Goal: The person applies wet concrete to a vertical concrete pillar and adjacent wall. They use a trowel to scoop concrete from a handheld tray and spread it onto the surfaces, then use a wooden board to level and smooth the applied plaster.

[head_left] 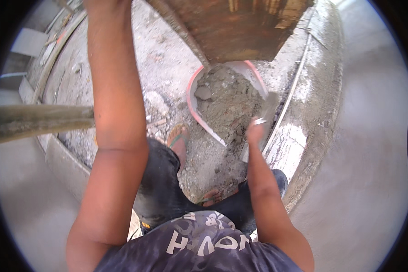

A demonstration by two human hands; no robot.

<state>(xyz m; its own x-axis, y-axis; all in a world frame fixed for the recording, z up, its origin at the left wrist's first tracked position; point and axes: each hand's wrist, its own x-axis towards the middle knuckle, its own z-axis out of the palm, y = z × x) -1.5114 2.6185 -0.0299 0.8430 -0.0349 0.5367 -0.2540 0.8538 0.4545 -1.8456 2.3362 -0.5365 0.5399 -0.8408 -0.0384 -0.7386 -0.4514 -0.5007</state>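
My right hand (255,132) is closed around a plastering trowel; its long grey blade (270,106) is blurred beside the right rim of a basin. The pale basin with a pinkish-red rim (191,97) holds a heap of grey wet mortar (231,97), and a flat rounded lump lies on its left part. Over the basin's far side hangs a brown, stained wooden board (245,29), its near edge close to the mortar. My left arm reaches up past the board's left side. The left hand is cut off by the top edge, so its grip is hidden.
A round pole (41,121) juts in from the left, partly behind my left arm. Rubble (156,102) and dust cover the ground near my sandalled foot (179,140). A smooth grey wall (362,181) rises at the right, and a thin strip (289,97) runs before it.
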